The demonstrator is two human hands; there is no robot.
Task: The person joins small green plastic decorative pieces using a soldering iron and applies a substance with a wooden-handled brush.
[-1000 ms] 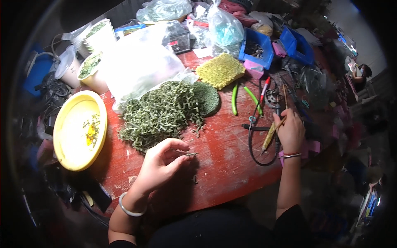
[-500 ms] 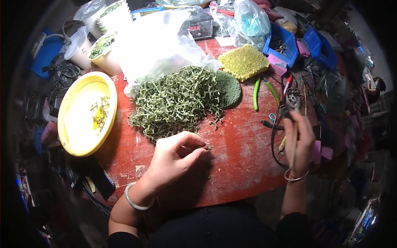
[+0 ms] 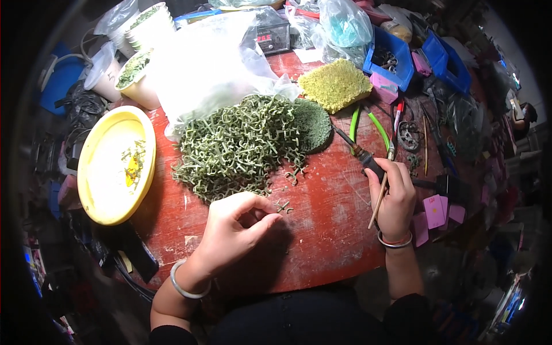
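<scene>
My left hand (image 3: pixel 233 227) is closed in a pinch on a small green branched piece (image 3: pixel 283 207), low over the table in front of a heap of similar green curled pieces (image 3: pixel 236 146). My right hand (image 3: pixel 397 201) grips a soldering iron (image 3: pixel 363 156) with a black handle. Its thin tip points up and left, close to the edge of a round green textured pad (image 3: pixel 314 125). A slim wooden stick (image 3: pixel 377 208) also lies in the right hand, its end slanting down toward the table. Fingers partly hide the iron's handle.
A yellow basin (image 3: pixel 95 190) holding a few scraps stands at left. Behind the heap are a white plastic bag (image 3: pixel 201 75), a yellow rough-textured block (image 3: pixel 335 86) and a display box (image 3: pixel 272 39). Green-handled pliers (image 3: pixel 378 131), pink blocks (image 3: pixel 435 211) and blue bins (image 3: pixel 391 60) crowd the right.
My right hand has swung the soldering iron leftward, its tip now near the green pad. My left hand keeps its pinch almost in place. The whole view has shifted slightly.
</scene>
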